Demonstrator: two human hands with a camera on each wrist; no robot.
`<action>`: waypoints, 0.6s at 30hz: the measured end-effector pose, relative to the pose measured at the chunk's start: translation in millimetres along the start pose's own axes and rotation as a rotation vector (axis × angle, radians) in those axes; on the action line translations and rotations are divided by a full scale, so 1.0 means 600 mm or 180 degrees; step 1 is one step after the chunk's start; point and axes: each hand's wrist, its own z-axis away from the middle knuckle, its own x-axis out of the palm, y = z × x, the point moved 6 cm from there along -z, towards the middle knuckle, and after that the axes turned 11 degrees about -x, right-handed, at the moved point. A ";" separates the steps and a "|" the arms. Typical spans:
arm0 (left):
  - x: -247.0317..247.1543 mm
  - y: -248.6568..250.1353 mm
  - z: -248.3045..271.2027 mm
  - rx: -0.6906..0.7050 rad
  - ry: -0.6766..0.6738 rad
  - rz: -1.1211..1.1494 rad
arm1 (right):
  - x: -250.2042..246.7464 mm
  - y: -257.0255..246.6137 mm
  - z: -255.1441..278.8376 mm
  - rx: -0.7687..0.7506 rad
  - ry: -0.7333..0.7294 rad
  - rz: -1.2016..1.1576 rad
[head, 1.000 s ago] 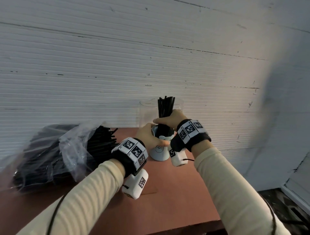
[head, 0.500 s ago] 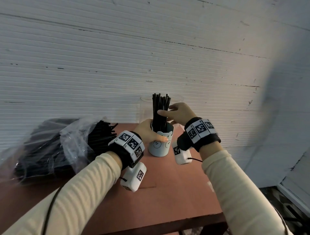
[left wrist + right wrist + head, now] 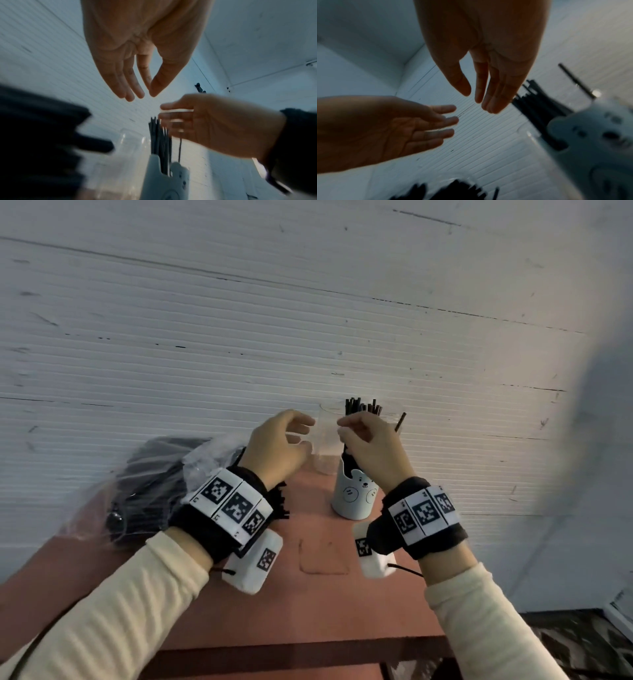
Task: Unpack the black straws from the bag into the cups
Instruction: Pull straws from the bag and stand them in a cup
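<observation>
Above the bear-faced cup (image 3: pixel 352 494), thin black straws (image 3: pixel 362 407) stand bunched, both hands seemingly empty, fingers loosely extended.

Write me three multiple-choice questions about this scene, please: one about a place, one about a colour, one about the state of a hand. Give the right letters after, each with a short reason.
1. Where does the bag of straws lie?
A. On the table, left of the cups
B. Inside the clear cup
C. On the floor

2. What colour are the straws standing in the bear cup?
A. White
B. Black
C. Red

3. What is the left hand doing?
A. Gripping the bear cup
B. Pinching a straw
C. Open, holding nothing

Answers:
1 A: the head view shows the bag on the red-brown table, left of both cups.
2 B: the straw ends above the cup are black.
3 C: the left wrist view shows its fingers loosely extended with nothing between them; the right hand is empty too.
</observation>
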 end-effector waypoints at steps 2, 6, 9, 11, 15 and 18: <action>-0.047 0.004 0.009 0.0091 0.0265 -0.0176 | 0.050 0.003 0.008 0.0174 -0.0514 -0.0137; -0.122 -0.034 0.017 -0.0085 0.0516 -0.0999 | 0.144 0.000 0.027 0.0381 -0.1425 -0.0165; -0.146 -0.082 0.018 -0.0560 0.0224 -0.1993 | 0.197 -0.005 0.040 0.0530 -0.1747 -0.0367; -0.151 -0.108 0.022 -0.0782 -0.0115 -0.2305 | 0.221 -0.014 0.045 0.0358 -0.1890 -0.0200; -0.153 -0.132 0.027 -0.0891 -0.0539 -0.2055 | 0.252 -0.033 0.052 0.0054 -0.1958 0.0036; -0.167 -0.131 0.018 -0.0679 -0.0481 -0.2073 | 0.259 -0.047 0.049 -0.0047 -0.1807 0.0196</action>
